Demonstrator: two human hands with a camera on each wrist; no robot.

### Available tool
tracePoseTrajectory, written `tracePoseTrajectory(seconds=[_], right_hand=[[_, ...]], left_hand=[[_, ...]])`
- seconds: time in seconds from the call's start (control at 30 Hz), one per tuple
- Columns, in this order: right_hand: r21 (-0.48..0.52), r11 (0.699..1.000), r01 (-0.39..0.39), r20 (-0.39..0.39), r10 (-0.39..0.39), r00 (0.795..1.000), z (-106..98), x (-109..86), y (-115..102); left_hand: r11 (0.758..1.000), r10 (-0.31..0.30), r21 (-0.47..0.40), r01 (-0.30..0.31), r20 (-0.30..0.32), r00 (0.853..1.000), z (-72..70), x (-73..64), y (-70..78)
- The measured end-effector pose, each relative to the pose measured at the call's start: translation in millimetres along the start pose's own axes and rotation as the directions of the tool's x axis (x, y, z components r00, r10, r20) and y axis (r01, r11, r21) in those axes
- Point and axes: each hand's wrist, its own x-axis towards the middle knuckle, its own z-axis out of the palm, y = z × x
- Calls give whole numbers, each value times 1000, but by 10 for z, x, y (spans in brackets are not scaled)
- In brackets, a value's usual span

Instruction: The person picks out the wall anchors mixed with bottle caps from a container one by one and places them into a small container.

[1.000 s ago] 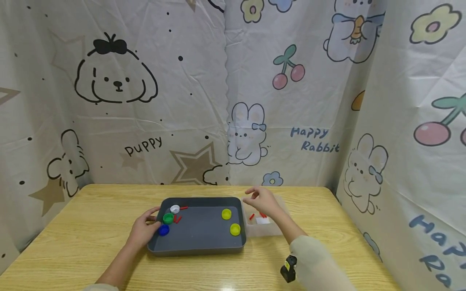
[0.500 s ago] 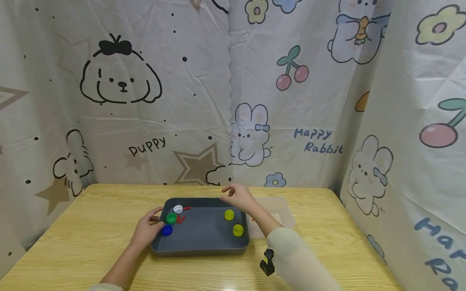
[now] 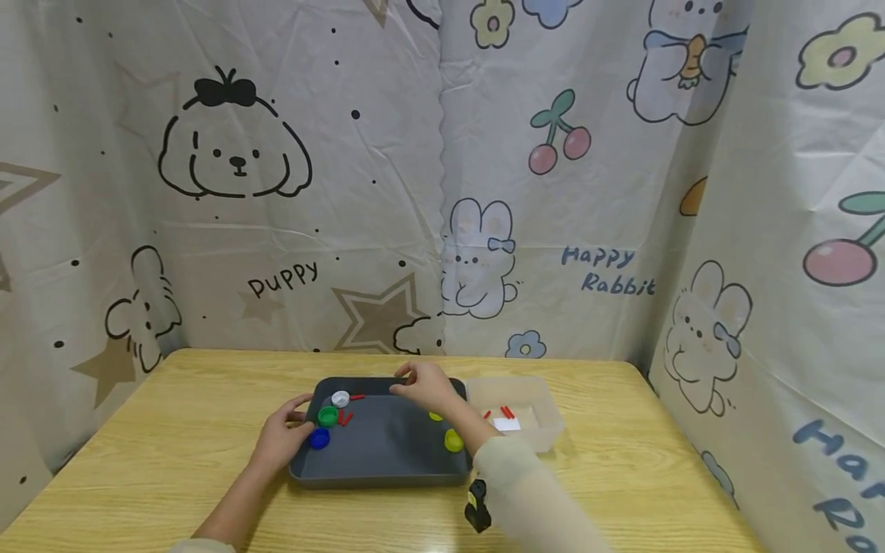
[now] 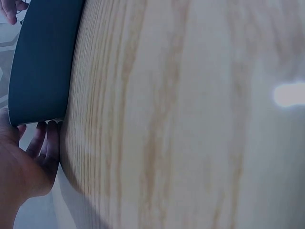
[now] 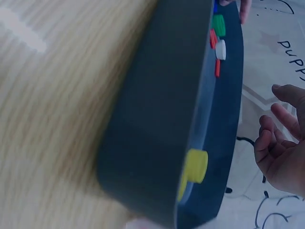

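My left hand (image 3: 280, 436) holds the left end of a dark grey tray (image 3: 387, 455), its thumb at the rim; in the left wrist view, fingers (image 4: 51, 143) lie against the outer wall. Beside that thumb, along the tray's left side, are a blue cap (image 3: 319, 438), a green cap (image 3: 328, 416) and a white cap (image 3: 340, 399). Short red sticks (image 3: 347, 419) lie next to them. My right hand (image 3: 425, 386) hovers over the tray's far side, fingers loosely bent; the right wrist view shows its thumb and fingertips apart, nothing between them. Two yellow caps (image 3: 453, 440) sit at the tray's right end.
A translucent box (image 3: 551, 422) stands against the tray's right side, containing red sticks (image 3: 508, 412) and a white piece (image 3: 507, 424). All rest on a wooden table (image 3: 221, 384). A printed curtain (image 3: 373, 192) hangs behind and at both sides.
My right hand has moved left from over the translucent box to over the tray, uncovering the box. The left hand stays on the tray; the head view has shifted slightly.
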Motion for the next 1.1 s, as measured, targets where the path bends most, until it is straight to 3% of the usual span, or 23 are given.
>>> tracePoseTrajectory(seconds=[0.47,0.7,1.1], right_hand=[[-18,1000,-6,-14,6,1000,500,90,-88],[-9,998,-60,-22,60,998,730,97,-156],[-89,987,-133,-78,127,989,1007,104,-242]], left_hand=[[1000,-8,-5,8,-20,1000,-4,5,-38],[1000,-9,-11,8,-34,999,10,-12,-24],[1000,-13,-18,12,-35,999,11,3,-28]])
